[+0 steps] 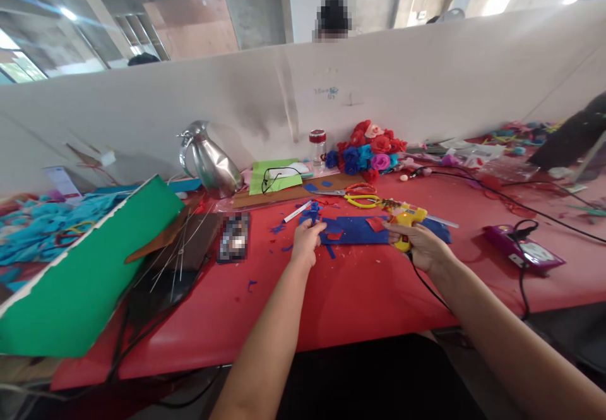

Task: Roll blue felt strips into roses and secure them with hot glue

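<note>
My left hand (307, 242) is closed in a pinch on a small blue felt piece (313, 210), whose lower part is hidden by the fingers. In my right hand (426, 244) is a yellow glue gun (408, 219), its nozzle pointing left and a clear glue stick (442, 222) sticking out of its back. Between and behind the hands lies a strip of blue felt (357, 230) with red scraps (376, 224) on it. A white pen (297, 211) rests left of the blue piece. Yellow-handled scissors (362, 201) lie just beyond the strip.
Fabric roses (374, 150), a glass jar (317, 148) and a steel jug (211, 158) stand along the partition. At left are a phone (234, 238) and a leaning green board (95, 281). A purple power box (523, 249) with cables sits at right.
</note>
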Demonstrator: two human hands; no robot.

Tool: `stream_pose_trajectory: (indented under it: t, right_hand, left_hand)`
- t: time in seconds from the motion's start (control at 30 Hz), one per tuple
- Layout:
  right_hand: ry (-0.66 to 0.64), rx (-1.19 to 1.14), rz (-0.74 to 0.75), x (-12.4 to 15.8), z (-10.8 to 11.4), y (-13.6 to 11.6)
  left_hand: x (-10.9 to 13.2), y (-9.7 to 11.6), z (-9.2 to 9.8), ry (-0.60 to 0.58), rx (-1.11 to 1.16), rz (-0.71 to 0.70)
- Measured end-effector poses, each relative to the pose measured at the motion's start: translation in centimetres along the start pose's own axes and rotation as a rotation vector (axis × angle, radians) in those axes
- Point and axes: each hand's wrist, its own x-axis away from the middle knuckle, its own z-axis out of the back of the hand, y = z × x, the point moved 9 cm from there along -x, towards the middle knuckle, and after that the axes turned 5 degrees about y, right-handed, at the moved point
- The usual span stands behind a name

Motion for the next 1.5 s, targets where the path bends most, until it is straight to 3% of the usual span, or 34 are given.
stream_pose_trajectory:
  t: [0.23, 0.53, 0.77, 1.0, 1.27, 1.5]
  right_hand:
    - [0.016, -0.061, 0.094, 0.1, -2.5, 0.6]
    - [-0.035, -0.080, 0.102, 1.7, -7.0, 4.3]
    - [0.063, -0.037, 0.160, 0.7, -6.1, 3.2]
    - [-0.003, 0.048, 0.091, 1.5, -6.1, 2.8]
    - [-0.191, 0.137, 0.113, 3.1, -8.2, 3.0]
    - [-0.174, 0.181, 0.125, 3.2, -7.9, 2.5]
  left_hand:
    - [0.5, 0.3, -0.5, -0.050, 0.055, 0.013]
    - [1.7, -0.3, -2.2, -0.162, 0.090, 0.004]
    - [1.9, -0.1, -2.2, -0.184, 0.076, 0.026]
    - [1.1, 0.7, -1.1, -0.113, 0.119, -0.008]
    - [2.8, 0.7, -3.0, -0.273, -0.049, -0.044]
    - [2.7, 0.8, -2.8, -0.267, -0.115, -0.116]
